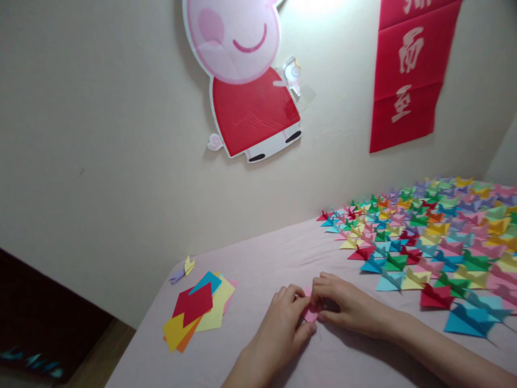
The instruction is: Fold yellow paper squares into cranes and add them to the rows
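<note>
Pink paper (310, 314) in a fingertip pinch between left hand (280, 319) and right hand (346, 305).

Pink piece (311, 314) I hold: thin paper, matt, creased. Loose squares (194, 303) near me: paper, smooth, matt. Folded birds (437, 296): matt paper, crisp creases. Cloth (258, 264) under my work: matt, softly wrinkled. Wall (100, 134): matt, mostly smooth. Pig cutout (254, 116): slight sheen, rippled; card or plastic, I cannot tell. Red banner (388, 116): matt, fold lines crosswise; paper or cloth unclear.
</note>
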### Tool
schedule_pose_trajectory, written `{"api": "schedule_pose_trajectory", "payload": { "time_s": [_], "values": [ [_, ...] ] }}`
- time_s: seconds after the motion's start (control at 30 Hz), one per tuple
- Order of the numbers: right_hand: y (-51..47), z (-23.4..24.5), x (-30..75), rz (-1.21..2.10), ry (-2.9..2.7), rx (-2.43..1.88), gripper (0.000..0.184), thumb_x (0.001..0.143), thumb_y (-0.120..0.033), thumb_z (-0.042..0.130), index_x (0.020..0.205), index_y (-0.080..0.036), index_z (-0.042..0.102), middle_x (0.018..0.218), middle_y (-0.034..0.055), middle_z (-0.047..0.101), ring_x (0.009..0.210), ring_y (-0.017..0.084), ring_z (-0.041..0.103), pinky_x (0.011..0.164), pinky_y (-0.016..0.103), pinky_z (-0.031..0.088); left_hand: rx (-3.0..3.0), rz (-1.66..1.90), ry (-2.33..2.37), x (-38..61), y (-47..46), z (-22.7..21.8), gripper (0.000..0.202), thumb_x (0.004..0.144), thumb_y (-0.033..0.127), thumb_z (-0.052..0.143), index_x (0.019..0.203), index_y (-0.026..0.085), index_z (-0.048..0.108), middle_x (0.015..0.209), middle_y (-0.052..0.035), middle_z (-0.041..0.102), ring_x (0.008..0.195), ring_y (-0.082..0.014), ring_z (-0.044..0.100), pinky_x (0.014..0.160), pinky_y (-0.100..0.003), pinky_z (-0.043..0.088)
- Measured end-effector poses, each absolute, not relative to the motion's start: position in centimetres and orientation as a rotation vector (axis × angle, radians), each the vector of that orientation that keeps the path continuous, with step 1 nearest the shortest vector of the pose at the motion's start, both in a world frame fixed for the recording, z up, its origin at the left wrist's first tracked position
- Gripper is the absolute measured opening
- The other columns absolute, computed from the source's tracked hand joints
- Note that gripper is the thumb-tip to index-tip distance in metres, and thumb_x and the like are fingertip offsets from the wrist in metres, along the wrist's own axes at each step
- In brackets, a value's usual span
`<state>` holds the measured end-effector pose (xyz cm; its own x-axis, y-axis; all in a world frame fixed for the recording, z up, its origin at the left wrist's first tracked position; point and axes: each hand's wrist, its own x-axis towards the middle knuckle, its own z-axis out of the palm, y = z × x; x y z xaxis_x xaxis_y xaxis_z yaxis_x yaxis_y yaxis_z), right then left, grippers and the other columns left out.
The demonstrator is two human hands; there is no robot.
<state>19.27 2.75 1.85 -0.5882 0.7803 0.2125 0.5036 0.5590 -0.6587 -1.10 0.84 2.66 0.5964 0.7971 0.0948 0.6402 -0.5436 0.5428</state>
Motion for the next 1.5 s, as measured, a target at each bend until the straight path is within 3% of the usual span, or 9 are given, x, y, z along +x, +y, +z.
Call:
{"api": "schedule_pose_trajectory", "payload": {
  "time_s": [0.43,1.1,1.23,1.5],
  "values": [
    [2.8,1.7,19.2,0.821,-2.266,-1.023,0.009,0.076,-0.012,0.063,0.077,-0.021,0.061,0.083,0.0014,0.063,0.085,0.021,0.056,0.079,0.033,0.042,2.220,0.496,1.125,-1.2,1.0,2.8,0.025,0.081,0.011,0.066,0.103,0.023,0.068,0.109,-0.0030,0.058,0.107,-0.0203,0.053,0.097,-0.031,0.042],
    [2.6,1.8,19.5,0.868,-2.233,-1.004,0.015,0.077,-0.007,0.059,0.080,-0.021,0.062,0.086,0.0013,0.062,0.089,0.020,0.057,0.083,0.033,0.043,2.138,0.673,1.133,-1.4,0.7,1.5,0.027,0.079,0.010,0.069,0.105,0.020,0.070,0.107,-0.0048,0.059,0.104,-0.0205,0.053,0.095,-0.031,0.042],
    [2.5,1.5,19.7,0.818,-2.274,-0.955,0.005,0.086,-0.017,0.062,0.084,-0.022,0.063,0.091,0.0027,0.061,0.091,0.021,0.057,0.082,0.033,0.045,2.152,0.675,1.136,-1.3,0.5,1.6,0.028,0.083,0.013,0.068,0.109,0.023,0.070,0.108,-0.0041,0.059,0.104,-0.0203,0.053,0.096,-0.031,0.042],
    [2.8,0.3,19.5,0.688,-2.321,-0.900,0.016,0.095,-0.019,0.053,0.083,-0.020,0.063,0.087,0.0046,0.064,0.085,0.020,0.058,0.077,0.031,0.044,2.168,0.719,1.125,-1.3,0.4,2.0,0.017,0.087,0.017,0.064,0.103,0.019,0.070,0.106,-0.0057,0.060,0.102,-0.0205,0.054,0.094,-0.032,0.043]
  ]
}}
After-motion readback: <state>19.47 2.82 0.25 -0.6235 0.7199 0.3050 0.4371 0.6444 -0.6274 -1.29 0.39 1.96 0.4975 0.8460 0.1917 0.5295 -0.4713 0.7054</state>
